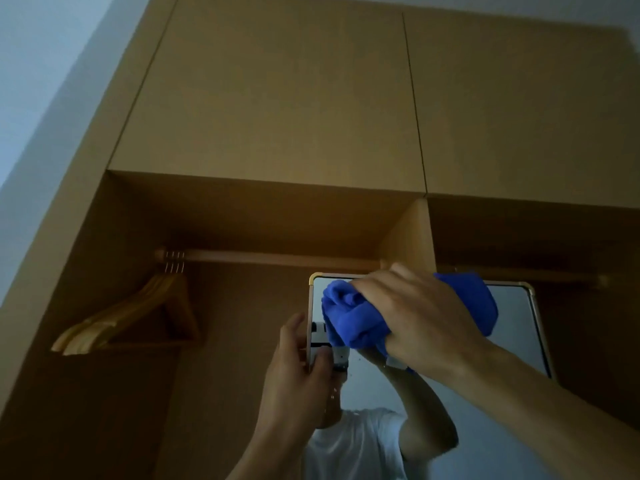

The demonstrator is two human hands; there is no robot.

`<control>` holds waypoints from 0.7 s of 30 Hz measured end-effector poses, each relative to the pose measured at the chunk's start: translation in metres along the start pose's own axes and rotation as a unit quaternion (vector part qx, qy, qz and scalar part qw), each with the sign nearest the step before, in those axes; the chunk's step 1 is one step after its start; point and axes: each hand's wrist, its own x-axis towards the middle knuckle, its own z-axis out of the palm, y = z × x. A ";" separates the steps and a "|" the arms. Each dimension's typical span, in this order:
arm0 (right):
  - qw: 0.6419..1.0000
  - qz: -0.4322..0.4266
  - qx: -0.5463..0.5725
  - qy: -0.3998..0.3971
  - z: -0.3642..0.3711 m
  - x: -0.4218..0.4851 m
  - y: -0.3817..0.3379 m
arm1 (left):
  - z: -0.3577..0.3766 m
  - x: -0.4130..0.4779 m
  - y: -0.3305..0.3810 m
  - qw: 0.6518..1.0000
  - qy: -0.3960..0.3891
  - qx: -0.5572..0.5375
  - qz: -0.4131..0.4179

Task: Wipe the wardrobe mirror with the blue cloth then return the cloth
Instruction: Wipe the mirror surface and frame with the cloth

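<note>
Right hand (415, 317): fingers curled over the bunched blue cloth (353, 317), pressing it to the glass at the top of the mirror (512, 327), towards the upper left corner. Part of the cloth sticks out past the hand on the right.

Left hand (298, 368): grips the mirror's left frame edge, thumb on the front.

The mirror stands inside the open wardrobe (277, 116), below the rail (277, 256). Wooden hangers (138, 317) hang at the rail's left end.

Small specks on the glass under the cloth, possibly droplets; light too dim to confirm.
</note>
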 end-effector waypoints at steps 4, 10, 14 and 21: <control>0.999 -0.027 -0.036 0.029 0.007 0.023 -0.004 | -0.008 0.006 -0.001 0.998 -0.030 -0.041 -0.026; 0.999 0.005 0.006 0.047 0.031 0.031 -0.006 | -0.014 0.004 -0.011 0.994 -0.064 -0.079 -0.041; 0.999 0.004 0.025 0.025 0.048 0.027 -0.005 | -0.013 0.000 -0.018 0.993 -0.067 -0.091 -0.042; 1.000 -0.020 0.003 0.009 0.058 -0.013 -0.024 | -0.012 -0.012 -0.032 0.987 -0.063 -0.140 -0.048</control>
